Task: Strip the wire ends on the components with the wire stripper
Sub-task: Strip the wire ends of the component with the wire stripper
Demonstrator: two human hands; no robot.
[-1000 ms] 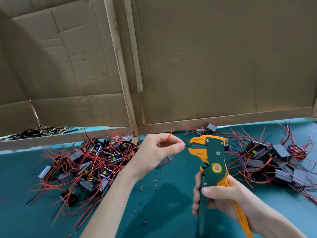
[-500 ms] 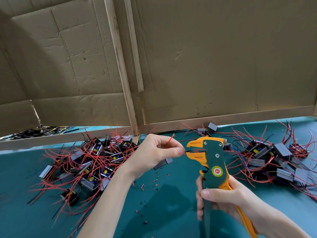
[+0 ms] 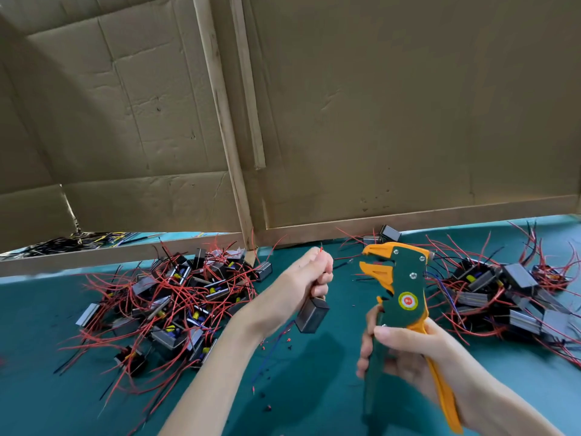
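The left hand is closed in a fist round a bunch of leads. A red tip pokes out at its twelve o'clock, and one grey component dangles from it at six. A thin dark lead sticks out of the fist toward three o'clock and stops short of the tool.

The right hand is wrapped round the handles of the wire stripper, holding it upright. Its orange jaws face nine o'clock, parted, with nothing between them. So this looks to me like a pause between bites, with the component's next lead yet to be fed in.

Small scraps of insulation lie on the teal table between the forearms, so I'd judge a fair number of ends are already stripped. Plenty is left to do.

The count is two hands, one stripper and one component in hand. There are two heaps of wired components, the left heap at nine o'clock of the hands and the right heap at three. Both are so tangled in red leads that I can't count the blocks or tell which heap is finished. Two stray components sit at twelve o'clock, against the foot of the cardboard wall.
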